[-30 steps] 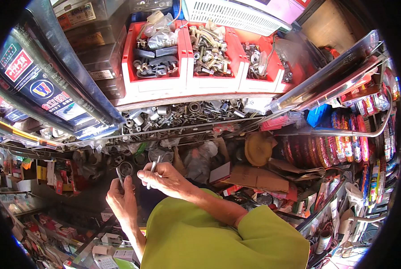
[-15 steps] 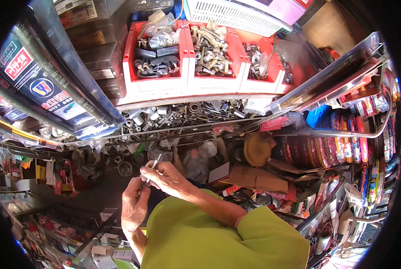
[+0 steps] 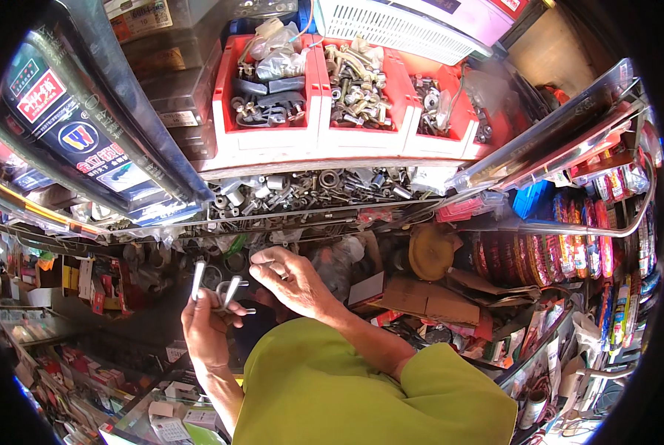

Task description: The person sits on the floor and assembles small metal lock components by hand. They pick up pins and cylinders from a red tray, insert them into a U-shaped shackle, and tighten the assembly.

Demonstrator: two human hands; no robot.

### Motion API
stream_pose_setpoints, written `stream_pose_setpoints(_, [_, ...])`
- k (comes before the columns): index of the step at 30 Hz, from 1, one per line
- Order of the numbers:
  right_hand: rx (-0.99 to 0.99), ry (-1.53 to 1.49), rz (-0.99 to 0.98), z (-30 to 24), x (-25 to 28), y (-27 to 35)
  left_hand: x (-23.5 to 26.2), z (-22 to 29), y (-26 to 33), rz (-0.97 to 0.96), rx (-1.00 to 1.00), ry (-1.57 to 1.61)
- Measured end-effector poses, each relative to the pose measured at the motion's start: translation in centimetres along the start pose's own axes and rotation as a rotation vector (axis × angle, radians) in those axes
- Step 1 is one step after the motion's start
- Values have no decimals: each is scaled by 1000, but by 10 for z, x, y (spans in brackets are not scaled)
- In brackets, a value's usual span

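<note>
My left hand is raised at the left of my body with its fingers closed on metal pieces. One shiny flat metal strip stands up from between the thumb and fingers. Another short bright metal bar with thin prongs sticks out on the right side of that hand; its exact kind is not clear. My right hand is held apart, a little higher and to the right. Its fingers are loosely bent with the thumb apart, and nothing shows in them.
Red bins of bolts and fittings stand on a shelf ahead. Below them lies a tray of loose metal hardware. A yellow round lid and cardboard are on the right. A glass-topped case stands at lower left.
My hands were together around a thin metal piece and have parted. The left has moved left and now shows the metal pieces; the right has shifted right and slightly up.
</note>
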State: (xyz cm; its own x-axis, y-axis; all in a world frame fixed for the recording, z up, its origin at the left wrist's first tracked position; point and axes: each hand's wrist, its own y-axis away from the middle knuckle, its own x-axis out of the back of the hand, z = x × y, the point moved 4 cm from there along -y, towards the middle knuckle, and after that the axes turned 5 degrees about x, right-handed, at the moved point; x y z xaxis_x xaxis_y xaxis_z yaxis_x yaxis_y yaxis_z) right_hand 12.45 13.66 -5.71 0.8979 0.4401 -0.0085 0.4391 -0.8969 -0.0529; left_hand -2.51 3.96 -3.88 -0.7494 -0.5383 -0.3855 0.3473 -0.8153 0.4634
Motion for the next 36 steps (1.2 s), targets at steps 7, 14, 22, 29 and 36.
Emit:
stream_pose_setpoints(7, [-382,-323,-431,2,-31,29,12,-17,-10,-136,234,592])
stream_pose_setpoints(14, [-93,165,-657,-29,-16,22,16,-13,-9,-147,224,556])
stream_pose_setpoints(22, [-37,225,-499,2,31,17,2,-10,-8,48,31,-390])
stream_pose_setpoints(29, [-118,771,9,2,141,-32,13,-17,-13,62,-23,-613])
stream_pose_setpoints(36, [94,1237,490,92,221,-110,18,-13,-17,59,-47,-735])
